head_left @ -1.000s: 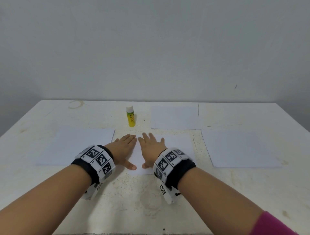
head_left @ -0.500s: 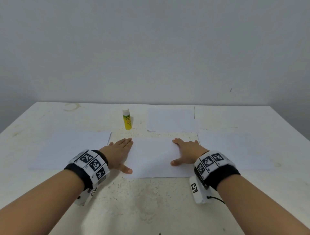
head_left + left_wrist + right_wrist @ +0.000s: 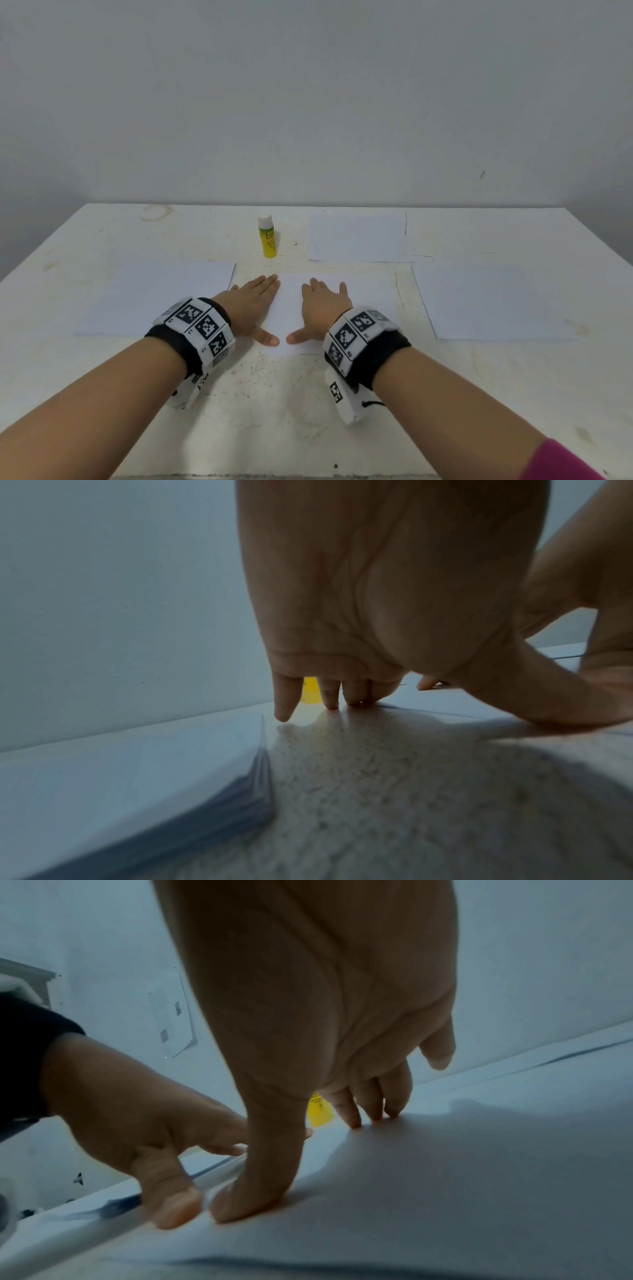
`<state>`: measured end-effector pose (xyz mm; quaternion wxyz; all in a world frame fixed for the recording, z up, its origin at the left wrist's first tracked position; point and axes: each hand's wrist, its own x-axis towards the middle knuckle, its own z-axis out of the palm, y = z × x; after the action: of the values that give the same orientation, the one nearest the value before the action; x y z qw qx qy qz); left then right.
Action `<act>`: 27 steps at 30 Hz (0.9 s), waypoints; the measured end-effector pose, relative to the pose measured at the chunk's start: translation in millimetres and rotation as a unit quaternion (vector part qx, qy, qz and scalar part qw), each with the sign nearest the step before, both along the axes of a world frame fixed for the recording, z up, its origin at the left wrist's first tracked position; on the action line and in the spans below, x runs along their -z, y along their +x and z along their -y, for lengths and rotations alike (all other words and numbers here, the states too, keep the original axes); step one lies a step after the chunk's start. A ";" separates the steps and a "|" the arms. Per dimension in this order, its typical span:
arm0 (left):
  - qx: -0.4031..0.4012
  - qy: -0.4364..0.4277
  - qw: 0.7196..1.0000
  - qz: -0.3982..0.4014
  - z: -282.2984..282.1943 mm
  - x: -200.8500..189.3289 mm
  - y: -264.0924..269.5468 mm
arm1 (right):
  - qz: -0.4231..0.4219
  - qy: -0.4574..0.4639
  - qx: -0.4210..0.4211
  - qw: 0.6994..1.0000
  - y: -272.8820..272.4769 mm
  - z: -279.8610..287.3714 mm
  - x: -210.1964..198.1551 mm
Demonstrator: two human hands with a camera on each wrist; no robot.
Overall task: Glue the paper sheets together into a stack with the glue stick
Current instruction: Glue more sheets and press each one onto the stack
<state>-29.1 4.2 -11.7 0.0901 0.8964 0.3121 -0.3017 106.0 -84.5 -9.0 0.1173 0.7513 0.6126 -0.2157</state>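
Observation:
A white middle sheet (image 3: 371, 298) lies flat on the table in front of me. My left hand (image 3: 251, 305) presses its left edge with straight fingers, thumb tip on the paper. My right hand (image 3: 323, 306) lies flat on the same sheet (image 3: 479, 1177) just beside it, thumbs nearly touching. The yellow glue stick (image 3: 268, 237) with a white cap stands upright behind the hands, untouched; it shows between the fingers as the glue stick (image 3: 311, 693) and glue stick (image 3: 320, 1110) in the wrist views. A stack of paper (image 3: 157, 296) lies left of my left hand, seen thick-edged as the stack (image 3: 137, 772).
More white sheets lie at the far middle right (image 3: 358, 237) and at the right (image 3: 493, 301). The stained white table (image 3: 274, 404) ends at a grey wall behind. Bare table lies between me and the sheets.
My right hand has slid left across the middle sheet, back beside my left hand, after having swept out to the right. The left hand has stayed in place.

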 end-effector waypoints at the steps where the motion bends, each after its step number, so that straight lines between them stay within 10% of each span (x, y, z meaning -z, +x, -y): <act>1: 0.000 0.000 1.000 0.000 0.0 0.0 -0.4 | -0.001 0.001 -0.007 1.000 6.3 3.2 0.6; 13: 0.006 0.001 1.000 -0.014 2.6 -4.5 0.7 | 0.032 -0.066 0.058 0.996 75.6 46.7 -9.1; 21: 0.000 -0.005 1.000 -0.011 3.3 -5.1 1.4 | -0.059 -0.049 -0.211 0.975 0.6 67.3 -10.2; 27: 0.002 -0.007 1.000 -0.015 2.8 -4.2 -0.8 | -0.028 -0.090 -0.189 0.977 32.5 101.7 -8.5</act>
<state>-29.9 1.4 -7.5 0.0914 0.8916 0.3096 -0.3175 138.5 -186.2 -0.6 0.2060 0.6020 0.7244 -0.2654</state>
